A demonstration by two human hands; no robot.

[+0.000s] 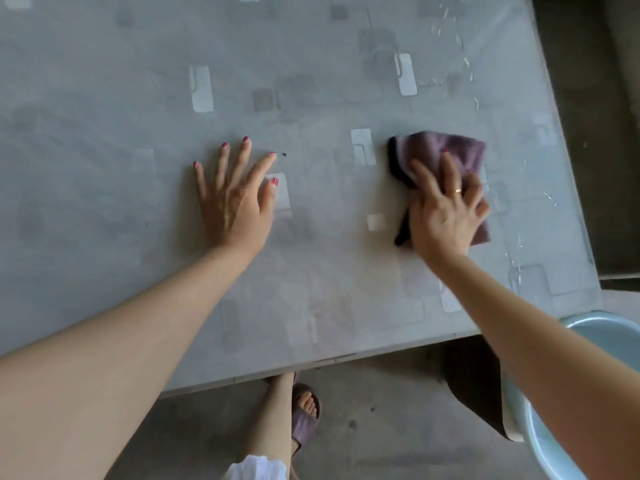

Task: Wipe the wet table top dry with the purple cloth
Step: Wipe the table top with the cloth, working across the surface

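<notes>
The grey patterned table top [311, 81] fills most of the view. A folded purple cloth [446, 150] with a dark edge lies flat on it at the right. My right hand [445, 209] presses down on the cloth, fingers spread over its near part. My left hand [235, 192] rests flat on the table to the left, fingers apart, holding nothing. Water droplets [467, 64] glisten along the table's right side, beyond and beside the cloth.
A pale blue plastic basin [540, 445] stands on the floor below the table's near right corner. My foot in a purple slipper [304, 414] shows under the near table edge. The table's right edge borders dark concrete floor [595, 133].
</notes>
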